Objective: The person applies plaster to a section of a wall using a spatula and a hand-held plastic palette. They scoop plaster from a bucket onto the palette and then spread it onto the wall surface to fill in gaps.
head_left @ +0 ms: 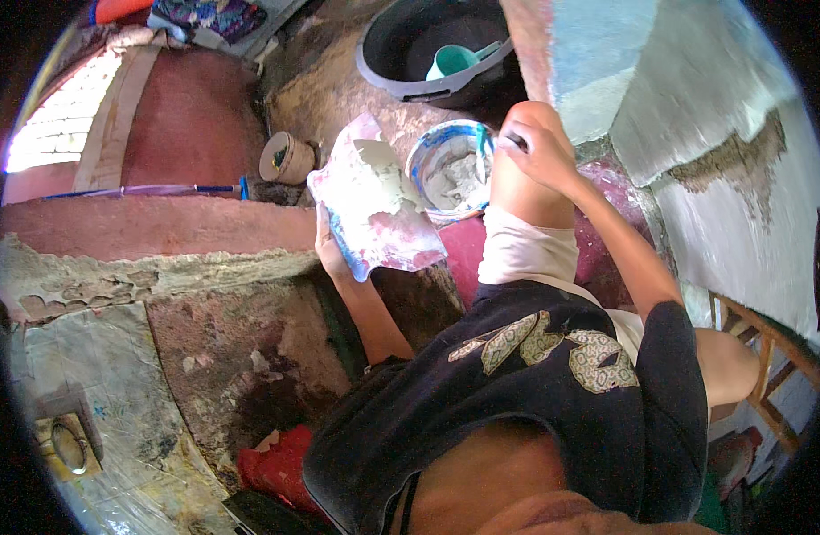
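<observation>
My left hand point(330, 248) grips the lower left edge of a curved white sheet point(383, 236) with blue and reddish smears. Pale wet paste point(379, 165) lies spread on the sheet's upper part. Just right of it stands a round bucket point(419, 153) with a blue-smeared rim and thick white paste point(459, 183) inside. A teal-handled tool point(480, 143) leans upright in the bucket. Over my raised right knee, my right hand point(544, 158) is closed around a small dark object point(517, 141), mostly hidden by the fingers.
A large black basin point(374, 76) with a teal dipper point(450, 61) stands ahead. Left of the sheet is a small pale bucket point(294, 160). A low reddish ledge point(160, 227) runs along the left. Grey-smeared wall point(695, 80) rises on the right, beside a wooden frame point(766, 357).
</observation>
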{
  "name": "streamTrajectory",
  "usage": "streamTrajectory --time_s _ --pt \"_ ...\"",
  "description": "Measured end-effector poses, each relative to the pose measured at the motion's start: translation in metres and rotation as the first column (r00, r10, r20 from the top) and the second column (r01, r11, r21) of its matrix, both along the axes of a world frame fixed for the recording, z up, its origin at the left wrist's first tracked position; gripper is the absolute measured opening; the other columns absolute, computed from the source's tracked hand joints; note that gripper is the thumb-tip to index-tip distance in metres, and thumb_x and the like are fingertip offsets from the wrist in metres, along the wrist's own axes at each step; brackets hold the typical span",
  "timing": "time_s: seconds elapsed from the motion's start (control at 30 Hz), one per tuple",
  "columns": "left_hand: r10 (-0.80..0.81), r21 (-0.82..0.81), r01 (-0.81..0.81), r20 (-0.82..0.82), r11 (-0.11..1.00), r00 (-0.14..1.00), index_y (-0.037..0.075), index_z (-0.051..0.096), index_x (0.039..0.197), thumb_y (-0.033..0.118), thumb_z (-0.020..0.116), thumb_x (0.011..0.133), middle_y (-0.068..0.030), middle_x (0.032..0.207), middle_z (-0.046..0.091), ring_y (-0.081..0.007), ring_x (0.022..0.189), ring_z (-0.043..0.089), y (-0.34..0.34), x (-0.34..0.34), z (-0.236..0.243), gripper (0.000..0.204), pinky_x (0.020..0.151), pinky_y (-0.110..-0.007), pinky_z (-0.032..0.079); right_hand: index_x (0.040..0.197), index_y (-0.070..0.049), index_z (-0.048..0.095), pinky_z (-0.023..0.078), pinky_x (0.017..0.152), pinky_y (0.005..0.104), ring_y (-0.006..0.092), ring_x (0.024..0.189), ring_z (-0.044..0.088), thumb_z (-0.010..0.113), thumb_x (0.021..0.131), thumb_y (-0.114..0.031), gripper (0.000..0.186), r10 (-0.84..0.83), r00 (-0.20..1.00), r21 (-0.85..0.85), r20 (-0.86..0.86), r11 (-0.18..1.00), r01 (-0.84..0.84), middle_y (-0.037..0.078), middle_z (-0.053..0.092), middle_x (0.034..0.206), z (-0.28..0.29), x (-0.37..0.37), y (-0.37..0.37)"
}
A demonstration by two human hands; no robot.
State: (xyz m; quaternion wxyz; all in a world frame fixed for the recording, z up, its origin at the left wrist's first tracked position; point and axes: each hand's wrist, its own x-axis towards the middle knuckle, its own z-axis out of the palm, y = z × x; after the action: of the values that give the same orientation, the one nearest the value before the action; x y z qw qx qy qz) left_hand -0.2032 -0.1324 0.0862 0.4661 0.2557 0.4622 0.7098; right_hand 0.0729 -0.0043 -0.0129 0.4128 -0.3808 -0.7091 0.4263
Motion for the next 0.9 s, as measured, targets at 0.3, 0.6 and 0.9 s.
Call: streamTrajectory --time_s 0.3,0.6,0.9 --pt "-0.221 0.162 0.176 0.334 0.971 0.916 -0.003 0.033 0.120 0.021 0.034 0.088 -0.0145 0.114 0.047 -0.0239 0.099 0.050 -0.009 -0.063 -0.077 0.040 0.085 -0.036 0.039 0.074 -0.010 0.063 0.033 0.080 0.0379 0.0208 0.099 0.043 0.053 0.068 -0.014 0.012 -0.124 0.313 0.293 0.942 0.759 -0.581 0.004 0.060 0.084 -0.136 -0.124 0.084" --pt "0.057 0.000 -0.064 0.449 0.998 0.892 -0.003 0.035 0.119 0.023 0.035 0.087 -0.0137 0.116 0.046 -0.0252 0.101 0.049 -0.005 -0.057 -0.109 0.041 0.087 -0.037 0.038 0.077 -0.008 0.065 0.027 0.089 0.0310 0.0196 0.104 0.043 0.048 0.069 -0.013 0.020 -0.187 0.132 0.225 0.973 0.672 -0.706 0.006 0.060 0.087 -0.197 -0.143 0.102" --pt "0.157 -0.140 -0.112 0.364 0.984 0.918 -0.004 0.043 0.111 0.020 0.036 0.087 -0.0131 0.103 0.054 -0.0226 0.085 0.057 0.010 -0.045 -0.101 0.035 0.074 -0.034 0.047 0.081 -0.004 0.053 0.041 0.039 0.0341 0.0212 0.051 0.058 0.051 0.070 -0.011 0.013 -0.143 0.536 0.433 0.832 0.771 -0.468 0.011 0.058 0.061 -0.067 -0.109 0.065"
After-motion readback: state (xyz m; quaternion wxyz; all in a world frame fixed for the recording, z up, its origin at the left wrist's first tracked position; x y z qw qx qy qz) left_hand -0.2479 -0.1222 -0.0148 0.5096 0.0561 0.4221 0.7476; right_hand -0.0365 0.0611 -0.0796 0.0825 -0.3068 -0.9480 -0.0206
